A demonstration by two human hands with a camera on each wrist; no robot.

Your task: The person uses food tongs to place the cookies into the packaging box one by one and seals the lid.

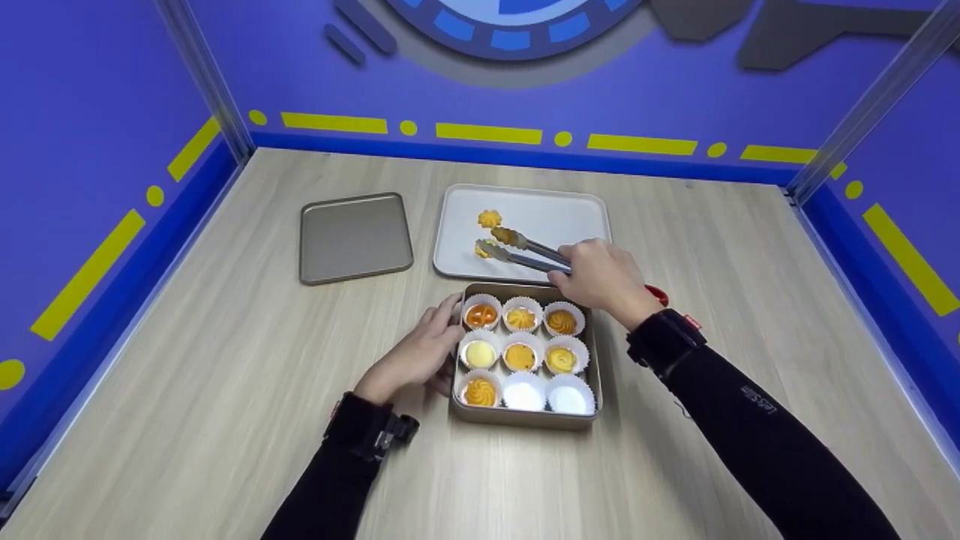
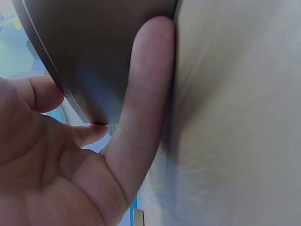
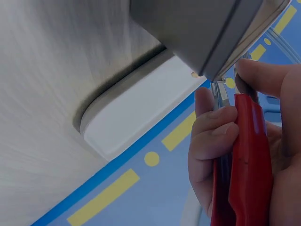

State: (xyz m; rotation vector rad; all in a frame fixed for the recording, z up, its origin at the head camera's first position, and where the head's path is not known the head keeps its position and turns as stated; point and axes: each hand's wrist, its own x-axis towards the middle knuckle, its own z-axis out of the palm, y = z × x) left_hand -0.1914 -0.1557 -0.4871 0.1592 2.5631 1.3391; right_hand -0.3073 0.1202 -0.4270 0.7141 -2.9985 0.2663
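Observation:
My right hand (image 1: 604, 276) grips metal tongs (image 1: 546, 251) by their red handles (image 3: 251, 160). The tongs' tips stand apart over the white tray (image 1: 570, 214), and one tip overlaps a yellow cookie (image 1: 481, 250). Another flower-shaped cookie (image 1: 490, 218) lies just behind. Fairly straight fingers of my left hand (image 1: 416, 352) rest against the left side of a square metal tin (image 1: 525, 420); the left wrist view has one finger (image 2: 146, 80) lying along its wall. White paper cups fill the tin. Several hold cookies or pastries; the front-middle cup (image 1: 524, 392) and front-right cup (image 1: 571, 394) hold nothing.
A shallow grey-brown lid or tray (image 1: 355, 240) lies at the back left of the wooden table (image 1: 247, 360). Just behind the tin sits the white tray. Blue panels (image 1: 487, 105) with yellow marks stand at the back and sides.

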